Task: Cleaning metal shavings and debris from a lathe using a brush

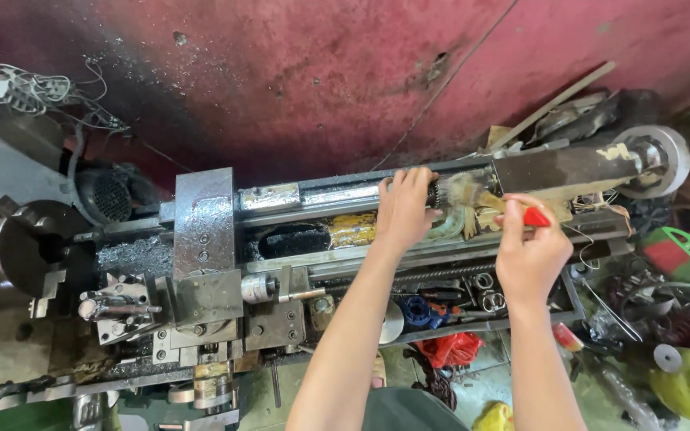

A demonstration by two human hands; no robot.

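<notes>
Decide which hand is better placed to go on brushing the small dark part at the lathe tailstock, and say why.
Right. The right hand grips the red-handled brush, bristles at the dark part; the left hand is clasped around that part.

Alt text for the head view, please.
Seen from above, a left hand grips a dark round part on a metal lathe while the right hand brushes it with a red-handled paintbrush. Tools and scrap clutter the right.

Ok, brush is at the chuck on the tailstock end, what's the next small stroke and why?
Probably sweep the brush across the dark chuck again: the right hand holds its red handle, bristles touch the chuck, and the left hand grips it steady.
</notes>
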